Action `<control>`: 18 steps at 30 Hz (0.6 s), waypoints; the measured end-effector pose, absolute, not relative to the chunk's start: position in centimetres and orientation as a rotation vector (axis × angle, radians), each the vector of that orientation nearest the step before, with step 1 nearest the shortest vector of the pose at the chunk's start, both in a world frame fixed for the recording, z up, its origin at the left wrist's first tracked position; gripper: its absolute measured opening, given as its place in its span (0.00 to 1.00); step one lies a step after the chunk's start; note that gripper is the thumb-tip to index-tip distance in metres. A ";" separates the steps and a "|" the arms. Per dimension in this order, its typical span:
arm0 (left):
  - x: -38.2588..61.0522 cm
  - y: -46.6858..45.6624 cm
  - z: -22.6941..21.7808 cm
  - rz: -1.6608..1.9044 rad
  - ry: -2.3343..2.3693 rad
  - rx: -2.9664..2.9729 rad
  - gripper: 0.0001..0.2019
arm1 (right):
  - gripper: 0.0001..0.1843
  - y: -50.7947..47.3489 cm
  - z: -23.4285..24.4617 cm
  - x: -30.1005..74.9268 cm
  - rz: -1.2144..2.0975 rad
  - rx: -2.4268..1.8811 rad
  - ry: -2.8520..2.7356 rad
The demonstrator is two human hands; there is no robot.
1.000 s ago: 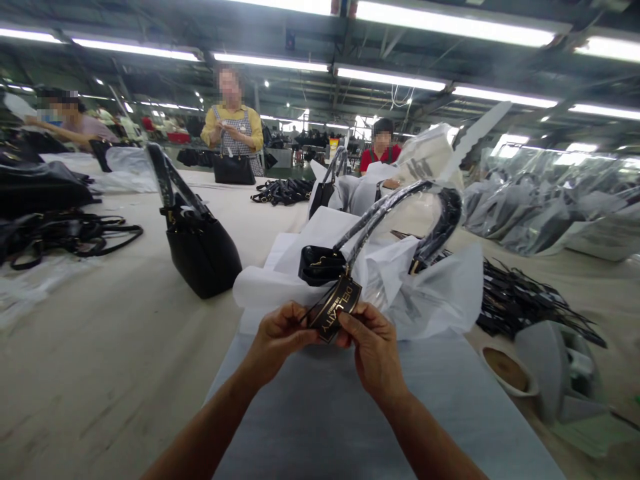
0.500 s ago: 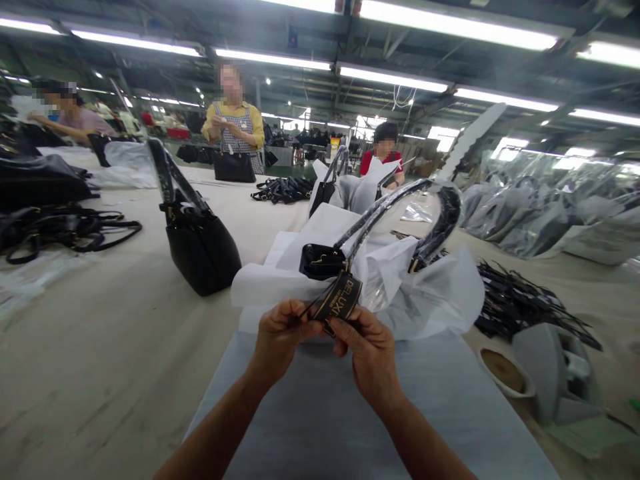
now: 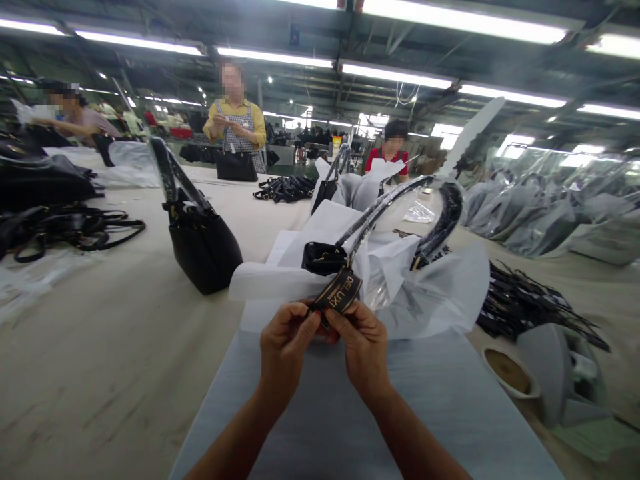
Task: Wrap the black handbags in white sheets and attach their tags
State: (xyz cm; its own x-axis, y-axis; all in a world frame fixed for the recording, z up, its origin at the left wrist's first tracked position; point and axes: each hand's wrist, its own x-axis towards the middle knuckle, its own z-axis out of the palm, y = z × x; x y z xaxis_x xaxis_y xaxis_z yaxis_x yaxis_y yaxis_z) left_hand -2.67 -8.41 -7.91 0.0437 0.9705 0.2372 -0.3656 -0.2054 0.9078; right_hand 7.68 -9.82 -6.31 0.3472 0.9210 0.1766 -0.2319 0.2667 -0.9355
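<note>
Between my two hands is a black hang tag (image 3: 341,291) with gold lettering, close to the base of a handbag's handle. My left hand (image 3: 286,340) pinches the tag's lower left end. The thumb and fingers of my right hand (image 3: 364,343) press on its lower edge. Behind it stands a black handbag (image 3: 324,259), mostly covered by white tissue paper (image 3: 440,290). Its handle (image 3: 444,213), wrapped in clear film, arches up to the right. Under my hands lies a pale sheet (image 3: 320,413).
Another black handbag (image 3: 205,250) stands to the left. Black straps (image 3: 75,230) lie at far left, and more black straps or tags (image 3: 530,300) at right beside a tape roll (image 3: 507,373) and grey dispenser (image 3: 555,373). Plastic-wrapped bags (image 3: 550,207) line the right. Co-workers (image 3: 237,127) are across the table.
My left hand has turned more upright, its thumb now pointing up at the tag. The tag has tilted slightly, and my right hand has shifted a little left.
</note>
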 end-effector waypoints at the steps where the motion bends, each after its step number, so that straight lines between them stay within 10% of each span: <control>1: -2.8 -8.3 -7.6 1.430 0.735 1.131 0.12 | 0.10 -9.7 -6.3 7.6 0.927 -0.981 -0.873; 18: -1.7 -10.2 -10.9 1.167 0.561 0.972 0.18 | 0.10 -9.5 -7.5 8.5 0.905 -1.044 -0.838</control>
